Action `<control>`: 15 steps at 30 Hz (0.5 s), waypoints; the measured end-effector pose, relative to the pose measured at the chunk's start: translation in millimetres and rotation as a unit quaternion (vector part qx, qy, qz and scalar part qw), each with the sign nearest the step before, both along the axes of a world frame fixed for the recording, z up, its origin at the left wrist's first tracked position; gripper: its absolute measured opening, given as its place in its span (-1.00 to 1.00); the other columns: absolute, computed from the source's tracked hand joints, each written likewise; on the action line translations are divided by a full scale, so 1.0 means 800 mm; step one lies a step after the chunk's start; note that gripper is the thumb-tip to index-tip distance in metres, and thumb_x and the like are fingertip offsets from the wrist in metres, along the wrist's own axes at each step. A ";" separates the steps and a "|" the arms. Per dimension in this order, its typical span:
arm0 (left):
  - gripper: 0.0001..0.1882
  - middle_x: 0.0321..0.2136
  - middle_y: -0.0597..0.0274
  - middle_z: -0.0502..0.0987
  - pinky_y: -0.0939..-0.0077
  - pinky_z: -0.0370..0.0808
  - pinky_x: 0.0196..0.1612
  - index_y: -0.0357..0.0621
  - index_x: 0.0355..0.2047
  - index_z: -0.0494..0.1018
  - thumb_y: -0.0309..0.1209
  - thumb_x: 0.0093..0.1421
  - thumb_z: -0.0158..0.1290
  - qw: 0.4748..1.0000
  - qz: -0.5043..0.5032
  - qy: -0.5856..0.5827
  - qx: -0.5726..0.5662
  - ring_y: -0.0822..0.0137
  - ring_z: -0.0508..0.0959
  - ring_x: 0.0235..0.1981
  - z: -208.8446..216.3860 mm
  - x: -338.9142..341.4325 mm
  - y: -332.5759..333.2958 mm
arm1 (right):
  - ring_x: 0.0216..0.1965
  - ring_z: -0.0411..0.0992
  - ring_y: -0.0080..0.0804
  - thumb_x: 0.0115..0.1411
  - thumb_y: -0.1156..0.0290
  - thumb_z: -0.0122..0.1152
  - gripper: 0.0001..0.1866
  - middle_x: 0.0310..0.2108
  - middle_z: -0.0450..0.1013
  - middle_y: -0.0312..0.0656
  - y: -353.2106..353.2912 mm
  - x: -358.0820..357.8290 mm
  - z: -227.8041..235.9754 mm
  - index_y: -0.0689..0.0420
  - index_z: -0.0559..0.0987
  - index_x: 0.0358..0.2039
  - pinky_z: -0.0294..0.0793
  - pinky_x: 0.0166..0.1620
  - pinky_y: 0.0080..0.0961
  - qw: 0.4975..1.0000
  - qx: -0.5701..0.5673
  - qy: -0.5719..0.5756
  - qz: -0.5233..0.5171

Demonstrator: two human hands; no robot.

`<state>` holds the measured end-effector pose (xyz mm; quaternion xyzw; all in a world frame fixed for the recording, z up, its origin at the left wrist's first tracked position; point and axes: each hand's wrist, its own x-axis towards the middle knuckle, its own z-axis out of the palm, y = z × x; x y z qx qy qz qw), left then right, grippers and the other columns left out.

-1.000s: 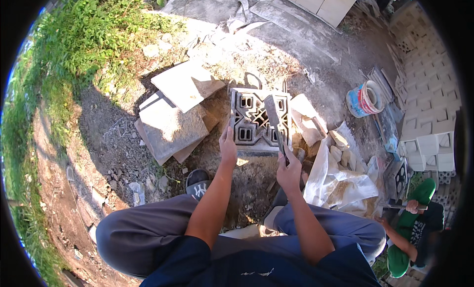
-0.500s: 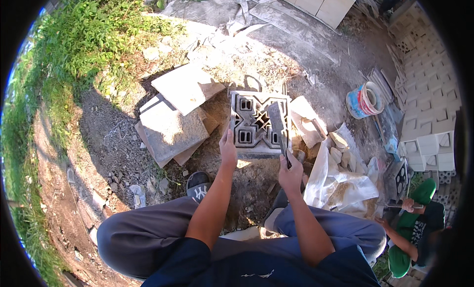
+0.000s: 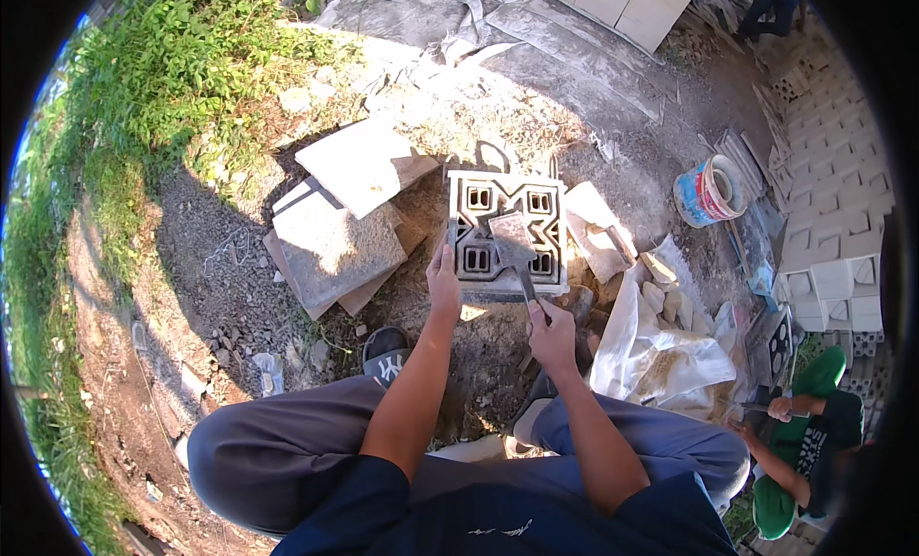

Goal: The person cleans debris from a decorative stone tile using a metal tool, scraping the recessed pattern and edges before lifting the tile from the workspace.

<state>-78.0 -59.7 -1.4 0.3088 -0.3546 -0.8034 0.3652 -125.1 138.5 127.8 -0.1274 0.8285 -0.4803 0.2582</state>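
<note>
From where I stand, the square patterned mould (image 3: pixel 506 187) sits on the ground directly in front of the seated person, with one slotted pad near each corner. The right hand (image 3: pixel 552 334) is closed around the handle of a flat trowel (image 3: pixel 512 238); the blade points away from the person and overlaps the centre of the mould, though contact cannot be confirmed. The left hand (image 3: pixel 444 280) lies along the mould's near-left edge, fingers extended; I cannot tell whether it pinches that edge. Flat slabs (image 3: pixel 337 245) are stacked to the left. Broken slab pieces (image 3: pixel 595 226) lie just to the right, near a white sack (image 3: pixel 661 360). A bucket (image 3: pixel 706 192) stands farther right.
</note>
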 end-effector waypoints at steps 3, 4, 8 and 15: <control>-0.57 0.17 0.14 0.46 0.52 0.25 0.26 -0.38 0.22 0.37 -0.36 0.47 -0.15 1.000 0.001 -0.002 -0.004 0.37 0.42 0.18 0.004 -0.004 0.001 | -0.64 0.28 -0.60 0.38 0.28 0.08 -0.65 -0.68 0.34 -0.29 0.004 0.017 -0.026 0.31 0.55 -0.43 0.28 -0.50 -0.47 0.996 -0.053 -0.035 -0.070; -0.57 0.18 0.14 0.46 0.52 0.25 0.26 -0.38 0.22 0.36 -0.36 0.47 -0.15 1.000 -0.003 0.006 -0.009 0.37 0.42 0.18 0.005 -0.003 0.003 | -0.64 0.28 -0.60 0.38 0.28 0.08 -0.65 -0.68 0.34 -0.29 0.004 0.013 -0.028 0.31 0.55 -0.43 0.28 -0.50 -0.47 0.996 -0.051 -0.037 -0.068; -0.57 0.18 0.14 0.45 0.52 0.25 0.26 -0.37 0.23 0.35 -0.36 0.47 -0.14 1.000 0.010 0.013 -0.002 0.37 0.42 0.18 0.015 -0.005 0.006 | -0.67 0.22 -0.65 0.40 0.25 0.06 -0.66 -0.71 0.25 -0.37 0.001 0.004 -0.040 0.28 0.52 -0.39 0.20 -0.57 -0.53 0.999 -0.026 0.014 -0.030; -0.57 0.17 0.16 0.46 0.51 0.26 0.26 -0.32 0.24 0.36 -0.35 0.47 -0.14 0.999 -0.001 -0.020 0.034 0.37 0.42 0.17 0.022 0.005 0.007 | -0.75 0.22 -0.62 0.43 0.21 0.04 -0.63 -0.71 0.30 -0.35 -0.069 0.007 0.000 0.31 0.54 -0.30 0.19 -0.65 -0.53 0.990 -0.126 0.055 0.024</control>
